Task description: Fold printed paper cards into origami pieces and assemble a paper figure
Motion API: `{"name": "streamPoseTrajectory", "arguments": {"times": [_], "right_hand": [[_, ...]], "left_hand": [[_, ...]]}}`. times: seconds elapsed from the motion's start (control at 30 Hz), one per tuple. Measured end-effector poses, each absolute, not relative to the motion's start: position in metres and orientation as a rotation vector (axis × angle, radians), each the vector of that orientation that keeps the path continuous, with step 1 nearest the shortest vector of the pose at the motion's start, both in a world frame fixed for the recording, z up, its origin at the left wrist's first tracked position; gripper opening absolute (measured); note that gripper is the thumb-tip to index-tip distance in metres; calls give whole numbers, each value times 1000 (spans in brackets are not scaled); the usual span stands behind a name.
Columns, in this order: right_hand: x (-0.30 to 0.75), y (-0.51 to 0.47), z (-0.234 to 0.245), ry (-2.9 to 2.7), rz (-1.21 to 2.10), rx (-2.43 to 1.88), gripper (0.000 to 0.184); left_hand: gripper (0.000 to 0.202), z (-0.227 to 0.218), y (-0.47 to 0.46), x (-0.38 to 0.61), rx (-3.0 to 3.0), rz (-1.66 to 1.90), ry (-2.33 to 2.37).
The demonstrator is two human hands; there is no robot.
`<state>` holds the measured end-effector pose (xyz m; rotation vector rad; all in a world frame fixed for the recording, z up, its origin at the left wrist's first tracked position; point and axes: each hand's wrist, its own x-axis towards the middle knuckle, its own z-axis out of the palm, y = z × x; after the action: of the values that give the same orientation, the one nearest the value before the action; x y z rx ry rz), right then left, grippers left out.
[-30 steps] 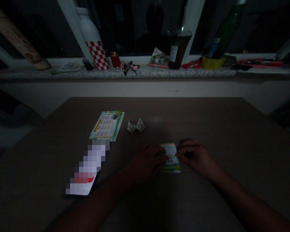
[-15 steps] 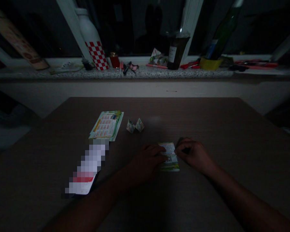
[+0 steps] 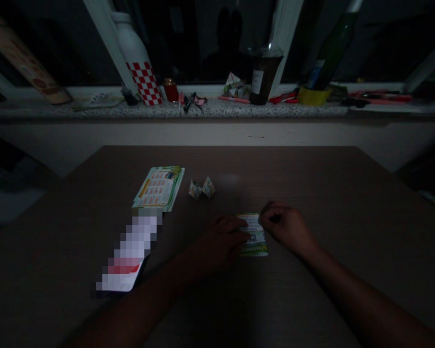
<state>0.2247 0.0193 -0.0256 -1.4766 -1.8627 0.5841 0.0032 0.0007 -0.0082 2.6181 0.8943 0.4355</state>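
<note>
A folded printed paper [image 3: 253,247], white with green bands, lies flat on the table in front of me. My left hand [image 3: 219,241] rests over its left side, fingers stretched out and pressing on it. At the paper's upper right edge, my right hand [image 3: 289,226] has its thumb and fingertips pinched together on the border. Just beyond my left hand stands a small folded paper piece [image 3: 202,189] with two pointed peaks. To the left, a stack of printed sheets [image 3: 157,188] shows a calendar-like grid.
A phone [image 3: 125,282] with a pixelated screen lies left of my left forearm. Along the granite windowsill [image 3: 217,112] stand a red-checked white bottle [image 3: 145,79], a plastic cup [image 3: 263,79] and a green bottle [image 3: 335,50] in a yellow holder. The dim table [image 3: 311,169] spreads around my hands.
My right hand has shifted slightly up and left along the paper's edge. My left hand keeps its place on the paper. The whole view has moved a little.
</note>
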Motion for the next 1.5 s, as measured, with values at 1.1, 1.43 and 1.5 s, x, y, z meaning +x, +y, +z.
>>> {"name": "streamPoseTrajectory", "arguments": {"times": [1.1,1.43,1.5], "right_hand": [[250,17,-21,-2349,420,-1261,23],[250,13,-9,-2424,469,-1313,32],[250,12,-8,-2430,469,-1319,35]], "left_hand": [[27,-10,1,5,2565,462,914],[28,-9,0,6,2569,476,927],[28,-9,0,6,2568,493,932]]}}
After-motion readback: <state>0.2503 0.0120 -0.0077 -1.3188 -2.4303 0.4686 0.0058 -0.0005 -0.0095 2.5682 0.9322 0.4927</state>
